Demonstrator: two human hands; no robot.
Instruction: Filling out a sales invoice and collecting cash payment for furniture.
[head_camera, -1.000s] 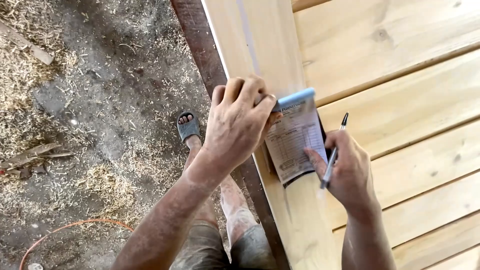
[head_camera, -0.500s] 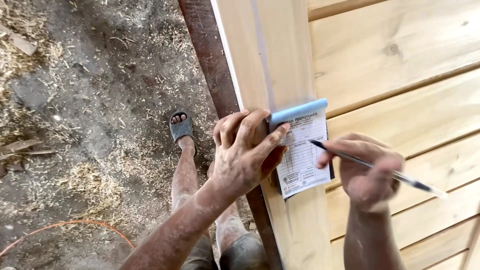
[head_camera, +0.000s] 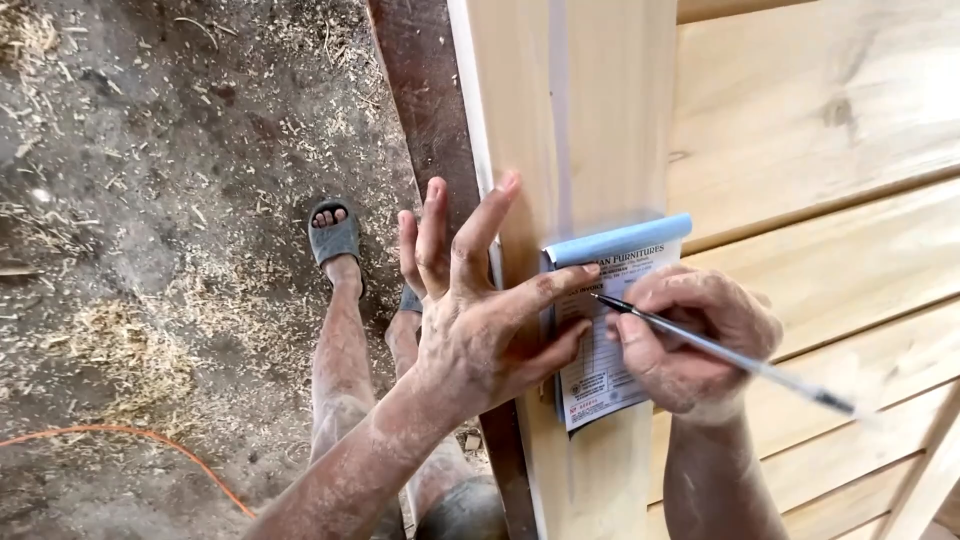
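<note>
Sawdust-strewn dirt floor (head_camera: 150, 300) lies below, stacked pale planks (head_camera: 830, 130) to the right. Head view: a printed pad with blue top (head_camera: 610, 320) rests on an upright pale board (head_camera: 580, 130). Left hand (head_camera: 480, 310), fingers spread open, presses the pad's left edge. Right hand (head_camera: 690, 340) is closed around a pen (head_camera: 720, 350), tip touching the pad.

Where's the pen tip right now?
In the head view, the pen is in the right hand, right of centre, its tip on the invoice pad beside the left hand.
</note>
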